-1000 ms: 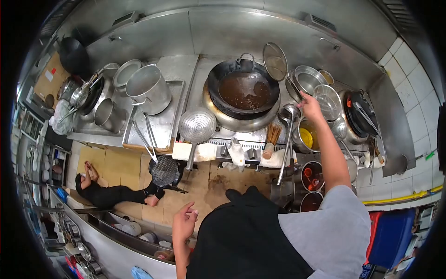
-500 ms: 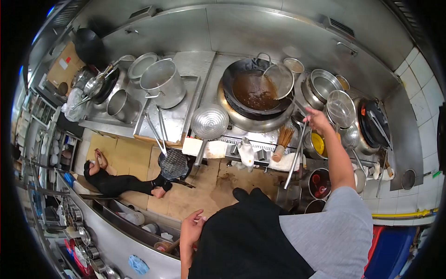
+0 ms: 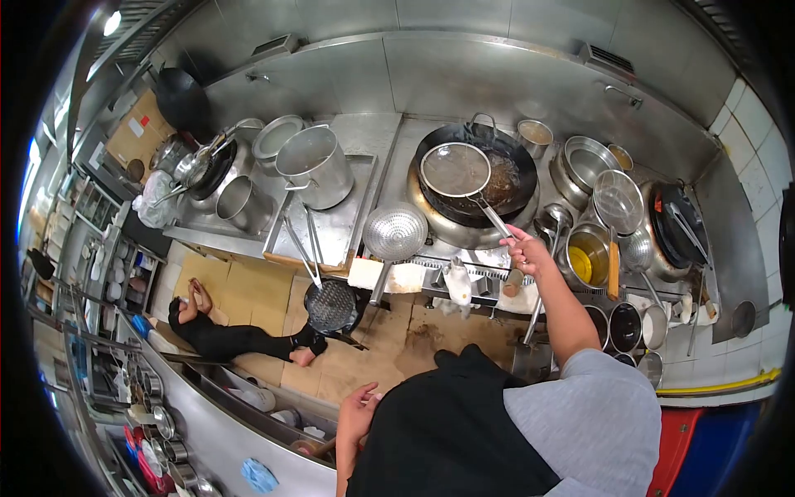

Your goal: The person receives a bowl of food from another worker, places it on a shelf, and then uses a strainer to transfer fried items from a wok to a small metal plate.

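My right hand [image 3: 530, 252] is closed round the handle of a round mesh strainer [image 3: 455, 170]. The strainer's head is over the left part of a large black wok [image 3: 527, 186], which sits on a burner with a broad metal ring. Brown liquid [image 3: 501, 176] shows in the wok to the right of the mesh; the strainer hides the rest. Low by my black apron [image 3: 447, 422], my left hand [image 3: 358, 412] hangs with its fingers loosely bent and apart, holding nothing that I can see.
A perforated ladle [image 3: 396, 232] rests left of the wok, near a tall pot [image 3: 313, 170]. To the right are a metal bowl [image 3: 590, 161], another strainer [image 3: 618, 201] and a pot of yellow liquid [image 3: 586, 258]. A person [image 3: 232, 335] in black stands at the far left.
My right hand has swung the strainer from the wok's right side leftward across it. My left hand stays by the apron. The whole view has shifted slightly.
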Tool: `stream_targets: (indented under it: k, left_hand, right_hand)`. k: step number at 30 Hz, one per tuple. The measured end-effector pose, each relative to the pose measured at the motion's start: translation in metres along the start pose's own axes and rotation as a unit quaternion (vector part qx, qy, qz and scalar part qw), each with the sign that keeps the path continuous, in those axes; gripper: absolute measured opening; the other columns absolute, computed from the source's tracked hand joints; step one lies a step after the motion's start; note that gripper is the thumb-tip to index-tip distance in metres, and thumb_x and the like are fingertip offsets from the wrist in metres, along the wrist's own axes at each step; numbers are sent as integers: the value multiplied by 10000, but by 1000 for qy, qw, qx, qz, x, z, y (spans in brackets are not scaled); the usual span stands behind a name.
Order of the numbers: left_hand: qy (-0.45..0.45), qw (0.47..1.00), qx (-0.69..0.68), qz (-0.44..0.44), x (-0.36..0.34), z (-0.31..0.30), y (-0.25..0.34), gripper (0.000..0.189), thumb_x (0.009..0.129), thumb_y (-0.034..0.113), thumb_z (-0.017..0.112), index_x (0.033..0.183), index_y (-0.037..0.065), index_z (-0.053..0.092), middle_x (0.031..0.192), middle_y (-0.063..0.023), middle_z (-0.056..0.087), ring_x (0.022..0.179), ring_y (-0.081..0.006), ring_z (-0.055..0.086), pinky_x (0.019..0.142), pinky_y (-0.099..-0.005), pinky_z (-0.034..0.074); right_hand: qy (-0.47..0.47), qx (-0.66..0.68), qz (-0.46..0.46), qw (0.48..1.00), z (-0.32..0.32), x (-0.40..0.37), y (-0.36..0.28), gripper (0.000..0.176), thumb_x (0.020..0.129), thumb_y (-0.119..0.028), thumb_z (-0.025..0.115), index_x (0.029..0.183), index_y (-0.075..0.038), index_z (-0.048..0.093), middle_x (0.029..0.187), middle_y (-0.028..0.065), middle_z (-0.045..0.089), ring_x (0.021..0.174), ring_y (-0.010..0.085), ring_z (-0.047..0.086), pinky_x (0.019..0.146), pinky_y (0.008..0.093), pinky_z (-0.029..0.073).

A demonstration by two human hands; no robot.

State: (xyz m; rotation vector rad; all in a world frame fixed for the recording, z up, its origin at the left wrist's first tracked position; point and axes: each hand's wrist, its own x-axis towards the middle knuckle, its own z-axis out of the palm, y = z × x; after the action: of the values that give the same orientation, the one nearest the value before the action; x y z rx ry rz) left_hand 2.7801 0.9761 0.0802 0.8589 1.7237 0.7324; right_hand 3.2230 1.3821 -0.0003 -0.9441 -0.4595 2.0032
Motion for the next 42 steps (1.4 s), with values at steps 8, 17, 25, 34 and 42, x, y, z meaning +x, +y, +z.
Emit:
stream_targets:
  k: [8,17,25,34,42]
  left_hand:
    - [1,1000,5,26,0,-8,-2,375,970,124,687,1330,24,649,936,-107,718,778,-141,684,700,-280,545]
    - [18,999,23,30,2,-11,-27,361,952,148,710,1291,27,677,928,-139,742,777,-164,706,692,-296,551]
    - [9,1000,19,14,5,-9,-24,376,957,150,703,1312,33,663,923,-131,742,769,-172,706,679,-292,542]
    - [58,992,109,29,4,-7,-22,413,907,207,719,1293,67,679,932,-162,750,731,-247,711,725,-373,549]
    - [61,987,126,78,28,2,-17,399,886,209,723,1254,57,696,906,-159,744,708,-270,707,714,-388,554]
  right_hand:
    - [-5,27,-36,999,22,2,3,700,868,172,466,1496,-136,435,1145,178,625,550,66,421,403,166,310]
    - [183,-252,-167,935,35,-58,-121,673,905,76,457,1549,-116,415,946,117,718,499,78,411,414,225,308]
    - [271,-448,-183,832,-3,-61,-172,657,889,64,476,1527,-94,472,808,93,697,511,108,487,426,276,351]
    - [134,-167,-43,976,-8,3,-55,700,936,96,427,1583,-145,316,1056,184,681,525,90,389,427,220,304]
    - [19,38,-20,999,19,45,8,697,943,125,452,1558,-170,307,1184,195,621,528,71,396,411,183,315]
